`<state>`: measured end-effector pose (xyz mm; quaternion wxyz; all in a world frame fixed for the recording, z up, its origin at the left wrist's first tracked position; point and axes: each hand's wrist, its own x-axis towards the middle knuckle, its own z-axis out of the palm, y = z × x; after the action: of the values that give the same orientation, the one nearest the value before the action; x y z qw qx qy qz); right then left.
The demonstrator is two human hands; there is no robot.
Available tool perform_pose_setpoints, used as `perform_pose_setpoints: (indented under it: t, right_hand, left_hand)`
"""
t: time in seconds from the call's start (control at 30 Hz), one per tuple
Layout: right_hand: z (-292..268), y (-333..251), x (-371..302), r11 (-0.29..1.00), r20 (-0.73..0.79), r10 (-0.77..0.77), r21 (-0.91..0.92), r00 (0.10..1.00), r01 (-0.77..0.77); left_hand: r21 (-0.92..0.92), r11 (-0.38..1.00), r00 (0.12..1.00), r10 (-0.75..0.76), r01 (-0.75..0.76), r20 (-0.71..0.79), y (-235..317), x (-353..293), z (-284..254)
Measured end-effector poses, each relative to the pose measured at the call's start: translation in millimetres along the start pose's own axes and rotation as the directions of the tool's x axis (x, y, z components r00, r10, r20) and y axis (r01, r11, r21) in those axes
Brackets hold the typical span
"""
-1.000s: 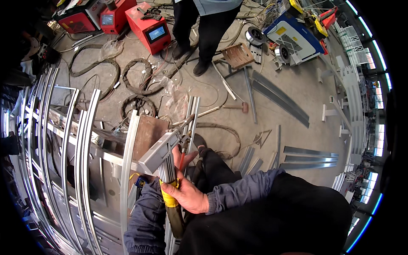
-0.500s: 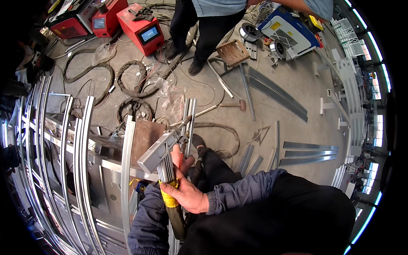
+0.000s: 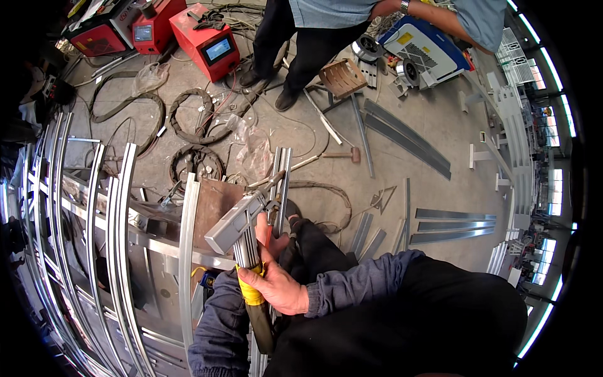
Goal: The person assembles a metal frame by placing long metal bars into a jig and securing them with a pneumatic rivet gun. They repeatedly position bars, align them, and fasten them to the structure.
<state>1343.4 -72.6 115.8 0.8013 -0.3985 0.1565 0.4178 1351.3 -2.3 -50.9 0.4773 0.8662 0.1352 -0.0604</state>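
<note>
In my right hand [image 3: 282,292] is the yellow-wrapped grip of a grey metal handheld welding gun [image 3: 233,223], its fingers closed around it. The gun's nozzle tilts up and to the right, over a pair of long metal profiles [image 3: 281,164]. A dark sleeved cable [image 3: 260,327] runs down from the grip between my arms. My left hand [image 3: 278,242] lies behind the gun, partly hidden, its fingers bent beside a slim orange-red part [image 3: 269,236]. What it grips is hidden.
Long metal profiles [image 3: 129,188] lie across a frame on the left. Coiled hoses [image 3: 195,113] and a red machine [image 3: 210,47] with a screen are farther off. A person [image 3: 330,16] stands ahead. A mallet [image 3: 353,154] and flat metal strips [image 3: 455,225] lie on the floor.
The view has shifted slightly. The standing person's arm has moved, and a wristband now shows. My hands and the welding gun keep nearly the same pose.
</note>
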Motion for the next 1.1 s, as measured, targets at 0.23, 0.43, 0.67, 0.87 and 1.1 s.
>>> perform_pose_setpoints:
  t: [0.23,0.43,0.67,0.87,1.1]
  right_hand:
    - [4,-1,2,0.999,-0.026,-0.023,0.026,0.999,0.023]
    - [6,-2,-1,0.999,-0.011,0.035,-0.016,0.999,-0.035]
    - [6,-4,1,1.000,-0.028,0.019,-0.012,0.999,-0.019]
    - [6,-4,0,1.000,-0.028,0.022,0.008,0.999,-0.021]
    - [1,0,-1,0.998,-0.004,0.051,0.021,0.999,-0.051]
  left_hand:
    - [0.076,0.988,0.984,-0.142,0.134,0.107,22,9,-13]
    - [-0.556,0.828,0.998,-0.055,0.065,0.035,-20,-7,1]
    - [-0.305,0.931,0.979,0.195,-0.201,-0.053,7,-17,-18]
    - [-0.605,0.796,0.989,0.070,0.025,0.133,-8,-34,-18]
    - [-0.277,0.948,0.987,0.154,-0.158,-0.035,-11,-25,-10]
